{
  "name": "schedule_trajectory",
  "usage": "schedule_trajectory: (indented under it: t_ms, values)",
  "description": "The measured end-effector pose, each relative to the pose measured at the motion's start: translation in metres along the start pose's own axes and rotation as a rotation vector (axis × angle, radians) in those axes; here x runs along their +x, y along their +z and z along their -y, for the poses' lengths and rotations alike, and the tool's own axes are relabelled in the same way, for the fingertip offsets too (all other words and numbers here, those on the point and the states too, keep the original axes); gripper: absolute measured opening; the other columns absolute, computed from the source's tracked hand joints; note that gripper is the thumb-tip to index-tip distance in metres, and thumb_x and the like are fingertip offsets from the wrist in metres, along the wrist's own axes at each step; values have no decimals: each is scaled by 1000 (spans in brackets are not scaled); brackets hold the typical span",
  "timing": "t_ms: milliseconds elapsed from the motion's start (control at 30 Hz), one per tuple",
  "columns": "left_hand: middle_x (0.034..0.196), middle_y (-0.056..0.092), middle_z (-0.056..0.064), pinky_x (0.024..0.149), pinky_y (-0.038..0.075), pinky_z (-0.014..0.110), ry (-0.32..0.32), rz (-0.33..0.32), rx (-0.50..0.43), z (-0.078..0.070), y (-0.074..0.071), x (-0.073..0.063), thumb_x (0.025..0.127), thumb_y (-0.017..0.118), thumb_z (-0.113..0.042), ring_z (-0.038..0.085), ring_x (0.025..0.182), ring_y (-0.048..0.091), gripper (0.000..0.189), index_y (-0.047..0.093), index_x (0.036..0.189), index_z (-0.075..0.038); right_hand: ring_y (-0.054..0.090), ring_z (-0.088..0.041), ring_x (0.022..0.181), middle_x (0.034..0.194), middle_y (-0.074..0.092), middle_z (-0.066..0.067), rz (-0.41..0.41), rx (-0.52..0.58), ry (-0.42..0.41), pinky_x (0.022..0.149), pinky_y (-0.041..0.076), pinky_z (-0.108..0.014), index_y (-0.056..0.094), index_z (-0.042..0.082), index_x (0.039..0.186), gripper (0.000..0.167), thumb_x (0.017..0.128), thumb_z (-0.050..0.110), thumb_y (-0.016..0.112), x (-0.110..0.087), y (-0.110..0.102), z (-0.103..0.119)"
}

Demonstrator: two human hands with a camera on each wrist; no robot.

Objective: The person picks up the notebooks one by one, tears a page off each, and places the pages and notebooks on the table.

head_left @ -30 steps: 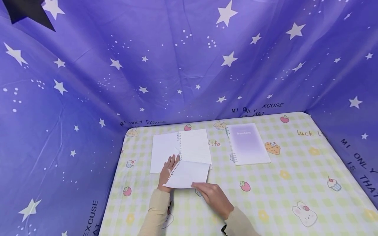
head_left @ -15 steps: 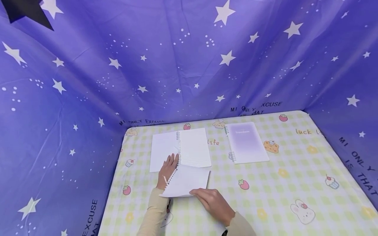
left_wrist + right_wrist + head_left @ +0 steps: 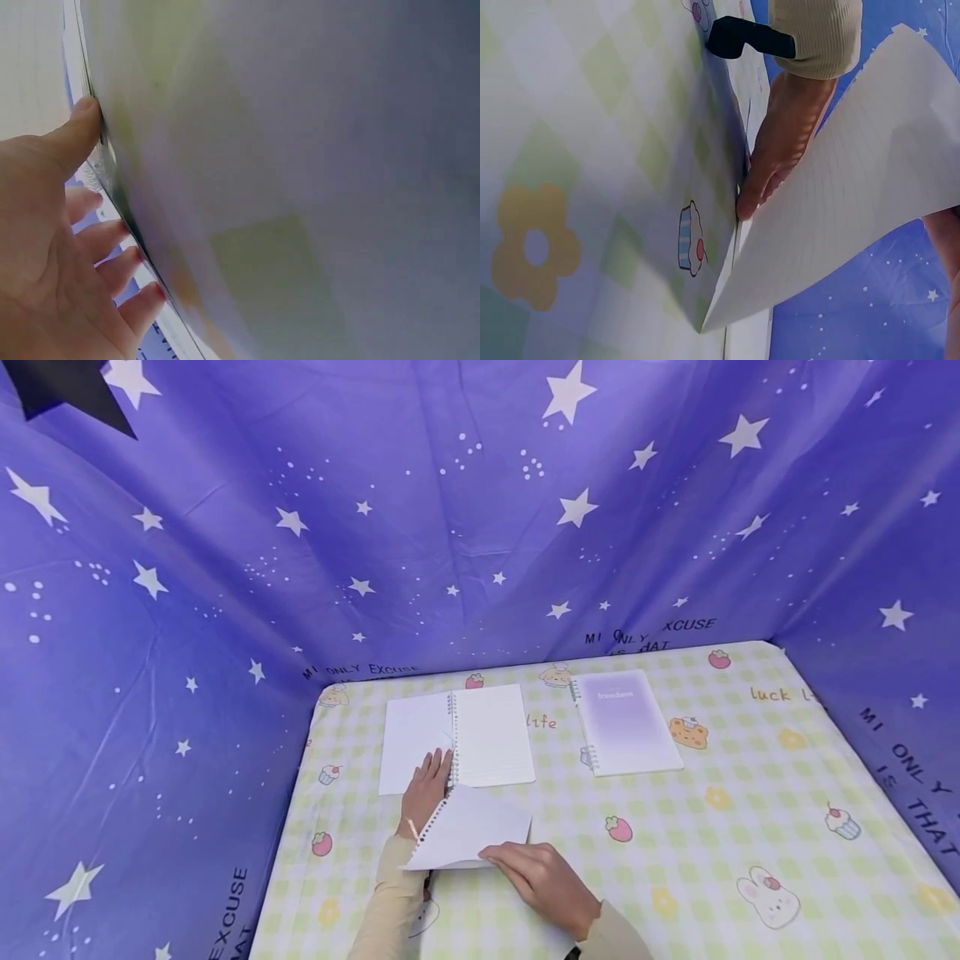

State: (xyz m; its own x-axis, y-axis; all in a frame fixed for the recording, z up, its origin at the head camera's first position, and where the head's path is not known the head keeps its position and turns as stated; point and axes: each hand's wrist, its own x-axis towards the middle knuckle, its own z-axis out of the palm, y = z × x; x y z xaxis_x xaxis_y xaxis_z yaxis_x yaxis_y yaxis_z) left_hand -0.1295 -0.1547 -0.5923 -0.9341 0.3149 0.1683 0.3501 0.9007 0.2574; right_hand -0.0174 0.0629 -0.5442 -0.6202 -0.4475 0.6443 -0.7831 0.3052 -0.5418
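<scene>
A spiral notebook (image 3: pixel 495 739) lies open towards the left of the table, with lined right pages. My left hand (image 3: pixel 423 789) rests on its left page beside the wire spiral, fingers stretched away from me. In the left wrist view that hand's thumb and fingertips (image 3: pixel 154 292) lie along the notebook's edge. Near the table's front, my right hand (image 3: pixel 543 868) pinches the near edge of a white sheet of paper (image 3: pixel 472 827). Ragged holes run down the sheet's left side, and its far left corner meets the spiral's lower end. In the right wrist view the sheet (image 3: pixel 855 180) bends upward.
A second spiral notebook (image 3: pixel 633 727), closed, with a purple gradient cover reading "freedom", lies to the right. A green checked cloth (image 3: pixel 697 860) with cartoon prints covers the table. Purple star-patterned curtains (image 3: pixel 420 527) enclose the back and sides.
My right hand has drawn the sheet towards me and slightly left, uncovering the lower part of the notebook's right page. The left hand has stayed on the notebook.
</scene>
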Motion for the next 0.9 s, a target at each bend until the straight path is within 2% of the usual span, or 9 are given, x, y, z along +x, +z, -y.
schedule_trajectory:
  t_ms: [133, 333, 400, 433, 533, 633, 733, 833, 900]
  values:
    - [140, 53, 27, 103, 45, 59, 5, -12, -6, 2, 4, 1, 91, 61, -16, 45, 131, 49, 52, 53, 138, 4, 72, -9, 92, 103, 75, -1, -11, 7, -11, 80, 58, -18, 70, 10, 115, 23, 95, 1, 61, 1, -1, 1]
    - [152, 41, 26, 114, 34, 56, -73, 95, -63, 4, 6, 1, 95, 63, -38, 42, 142, 36, 69, 43, 147, 3, 72, -10, 92, 103, 75, -1, -25, 21, -22, 81, 58, -19, 69, 8, 114, 21, 98, 3, 57, 4, -4, 3]
    - [153, 38, 26, 116, 31, 55, -88, 116, -84, 3, 3, 0, 95, 63, -36, 42, 144, 34, 69, 41, 148, 3, 73, -12, 94, 104, 75, -2, -31, 5, -20, 83, 58, -21, 69, 8, 115, 21, 98, 4, 57, 6, -5, 2]
    - [153, 37, 27, 117, 30, 55, -92, 119, -104, 2, 0, -1, 95, 65, -33, 43, 144, 33, 69, 41, 148, 4, 73, -13, 95, 105, 75, -2, -35, -5, -18, 85, 58, -22, 70, 8, 115, 21, 98, 4, 58, 6, -5, 1]
    - [150, 38, 32, 116, 30, 58, -71, 54, -178, -1, -8, -7, 91, 70, -23, 47, 142, 34, 68, 42, 145, 7, 73, -13, 95, 106, 75, -2, -55, -22, -11, 85, 58, -25, 70, 8, 115, 20, 99, 5, 58, 10, -6, -1]
    - [147, 42, 34, 113, 33, 59, -63, -50, -298, -4, -18, -16, 90, 71, -15, 50, 137, 38, 62, 45, 141, 10, 73, -13, 93, 105, 75, -2, -77, -26, -1, 83, 59, -24, 70, 6, 113, 19, 99, 5, 57, 17, -9, -2]
    - [141, 52, 28, 108, 40, 58, -111, -130, -463, -6, -25, -26, 96, 63, -14, 46, 130, 49, 48, 52, 138, 6, 73, -12, 90, 103, 75, -2, -100, -17, 3, 77, 59, -20, 70, 5, 113, 19, 99, 5, 57, 26, -13, -4]
    - [131, 64, 17, 104, 47, 52, -196, -153, -664, -7, -30, -37, 105, 49, -20, 36, 123, 59, 35, 59, 131, 1, 73, -13, 87, 100, 75, -3, -126, -6, 3, 75, 59, -20, 70, 6, 113, 19, 98, 3, 58, 35, -17, -6]
    - [120, 70, 13, 100, 51, 46, -262, -150, -830, -8, -33, -43, 108, 40, -23, 30, 115, 65, 37, 64, 123, 0, 73, -13, 85, 98, 75, -4, -145, 1, 10, 73, 59, -19, 69, 6, 113, 20, 96, 0, 59, 40, -19, -8]
